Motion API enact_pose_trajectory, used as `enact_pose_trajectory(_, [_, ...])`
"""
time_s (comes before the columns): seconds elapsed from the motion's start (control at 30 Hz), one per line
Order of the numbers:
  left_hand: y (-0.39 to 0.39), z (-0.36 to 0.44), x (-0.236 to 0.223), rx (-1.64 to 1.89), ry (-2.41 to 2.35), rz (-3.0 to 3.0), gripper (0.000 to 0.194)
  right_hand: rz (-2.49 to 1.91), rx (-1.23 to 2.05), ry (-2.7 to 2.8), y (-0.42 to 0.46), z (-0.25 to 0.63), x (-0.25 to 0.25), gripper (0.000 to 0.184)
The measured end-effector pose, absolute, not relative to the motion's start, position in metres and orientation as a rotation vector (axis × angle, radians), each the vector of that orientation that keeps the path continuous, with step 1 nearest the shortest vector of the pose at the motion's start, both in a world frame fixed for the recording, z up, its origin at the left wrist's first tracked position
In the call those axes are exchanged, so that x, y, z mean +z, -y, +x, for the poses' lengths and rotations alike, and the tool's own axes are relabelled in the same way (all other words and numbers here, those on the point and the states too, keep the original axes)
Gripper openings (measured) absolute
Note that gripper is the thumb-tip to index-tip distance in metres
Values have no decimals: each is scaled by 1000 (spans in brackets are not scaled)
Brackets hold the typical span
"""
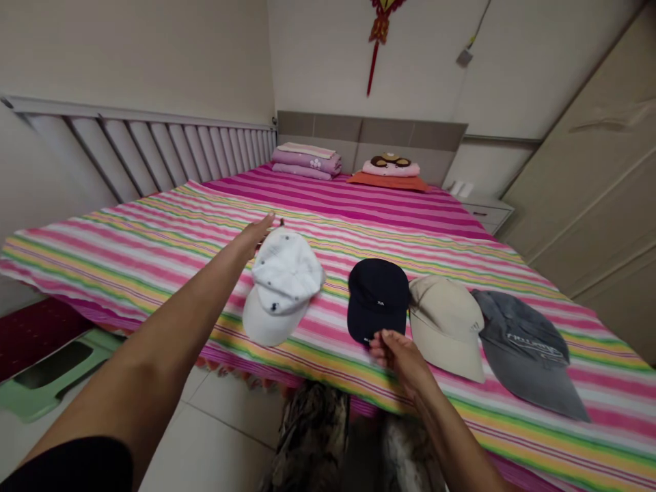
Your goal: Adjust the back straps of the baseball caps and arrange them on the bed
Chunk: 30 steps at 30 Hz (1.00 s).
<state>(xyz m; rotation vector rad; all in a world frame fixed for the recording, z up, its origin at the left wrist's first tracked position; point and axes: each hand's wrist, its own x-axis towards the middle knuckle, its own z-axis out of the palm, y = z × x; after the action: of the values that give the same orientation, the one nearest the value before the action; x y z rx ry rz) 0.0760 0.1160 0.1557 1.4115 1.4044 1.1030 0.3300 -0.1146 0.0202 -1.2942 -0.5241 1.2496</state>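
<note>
**4 caps lie in a row on a striped bedspread (512, 273), with both hands near them.**
The left hand (251, 239) reaches just past the white cap (284, 287), fingers straight and together. The right hand (400, 359) is at the near edge of the navy cap (378, 301), fingers curled together; I cannot tell if they clamp it. The beige cap (445, 328) and grey denim cap (527, 352) lie further right.

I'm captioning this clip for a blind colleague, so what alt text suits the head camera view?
Four caps lie in a row on a bed with a striped pink cover: a white cap, a navy cap, a beige cap and a faded grey cap. The left hand reaches beside the white cap; the right hand is at the navy cap's lower edge.
</note>
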Motion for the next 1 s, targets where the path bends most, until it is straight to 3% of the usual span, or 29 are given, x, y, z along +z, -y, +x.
enact_pose_trajectory(0.13, [-116,76,120,998,-1584,2075,73,-1388,1361,398,143,345,2,31])
enact_pose_trajectory(0.23, [-86,86,84,517,-1734,2490,81,-1353,1376,294,147,350,-2,27])
enact_pose_trajectory(0.37, [-68,95,60,234,-1749,2677,38,-1163,1353,80,130,348,-5,15])
enact_pose_trajectory(0.53, [-78,103,74,492,-1655,2764,36,-996,1348,-10,109,345,-2,23])
enact_pose_trajectory(0.63, [-63,119,77,868,-1357,2565,61,-905,1356,31,114,344,8,18])
enact_pose_trajectory(0.7, [-45,132,74,1006,-1057,2155,62,-851,1349,60,126,343,13,20])
enact_pose_trajectory(0.83, [-25,151,71,782,-754,1330,59,-784,1397,273,160,335,9,27])
enact_pose_trajectory(0.9, [-23,155,73,695,-610,1100,50,-858,1457,447,177,331,-2,26])
enact_pose_trajectory(1.0, [-11,158,82,640,-390,824,20,-1145,1445,648,195,335,-17,22])
